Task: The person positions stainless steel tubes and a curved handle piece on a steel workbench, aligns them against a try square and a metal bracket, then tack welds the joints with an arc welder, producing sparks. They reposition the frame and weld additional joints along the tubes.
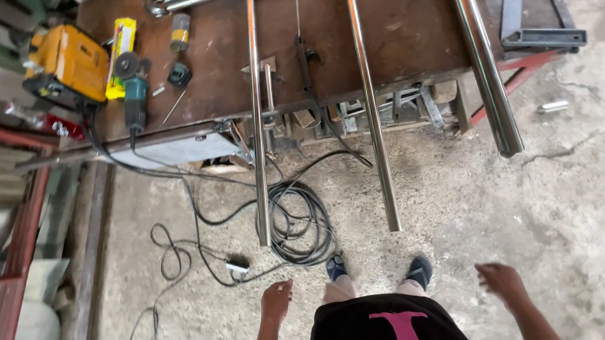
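My left hand (276, 301) hangs low at my side, fingers loosely curled, holding nothing. My right hand (501, 279) is out to the right, fingers apart and empty. Ahead of me three shiny steel tubes lie on a rusty brown workbench (405, 26) and stick out over its front edge: a thin left tube (260, 158), a middle tube (375, 132) and a thick right tube (491, 84). The left tube's end is nearest my left hand, a short way above it. My feet in dark sandals (377, 269) stand on the concrete floor.
A teal angle grinder (134, 89), a yellow welding machine (69, 61) and a yellow box (121, 52) sit at the bench's left. Black cable coils (298, 225) lie on the floor by my feet. A short metal piece (553, 106) lies right. Red steel frames (16, 233) stand left.
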